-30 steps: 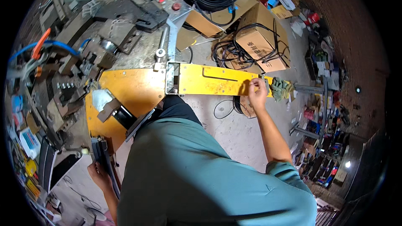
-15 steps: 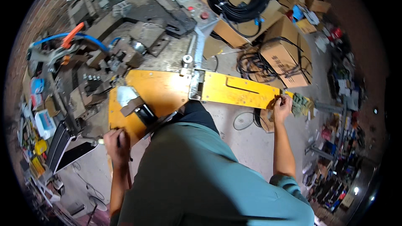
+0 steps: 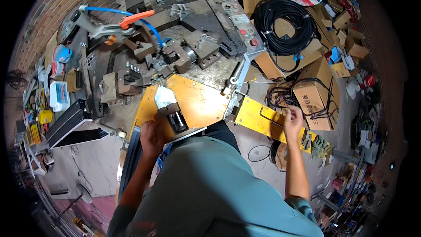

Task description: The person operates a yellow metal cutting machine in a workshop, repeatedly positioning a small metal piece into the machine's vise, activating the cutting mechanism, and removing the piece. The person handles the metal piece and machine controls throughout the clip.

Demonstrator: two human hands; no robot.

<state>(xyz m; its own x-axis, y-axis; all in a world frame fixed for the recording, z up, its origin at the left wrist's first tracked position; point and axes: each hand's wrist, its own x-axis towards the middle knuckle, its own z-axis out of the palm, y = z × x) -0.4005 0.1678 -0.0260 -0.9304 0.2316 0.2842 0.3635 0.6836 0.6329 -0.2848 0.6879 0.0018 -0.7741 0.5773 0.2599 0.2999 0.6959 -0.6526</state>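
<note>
My left hand (image 3: pixel 152 139) is closed at the near edge of a broad orange-yellow plate (image 3: pixel 199 98); what its curled fingers hold, if anything, is hidden. Just right of it, a glossy black cylinder (image 3: pixel 177 122) lies on the plate, with a pale pointed metal piece (image 3: pixel 165 97) beyond it. My right hand (image 3: pixel 293 123) is over a narrow yellow slotted arm (image 3: pixel 254 113), fingers bent together. Whether something small is pinched there I cannot make out. A metal bracket (image 3: pixel 231 106) joins plate and arm. Grey-green gloves (image 3: pixel 321 147) lie by the arm's right end.
Beyond the plate stand steel clamping blocks (image 3: pixel 177 57), an orange lever (image 3: pixel 138 18) with a blue hose, and a control box (image 3: pixel 245 33) with red buttons. A black cable coil (image 3: pixel 285 26) and a cardboard box (image 3: pixel 316 94) are at right. Dark rails (image 3: pixel 130 164) lean beside my left forearm.
The view has swung, so the bench sits farther right and lower. My left hand has shifted along the plate toward the black cylinder. My right hand has come back from the arm's right end.
</note>
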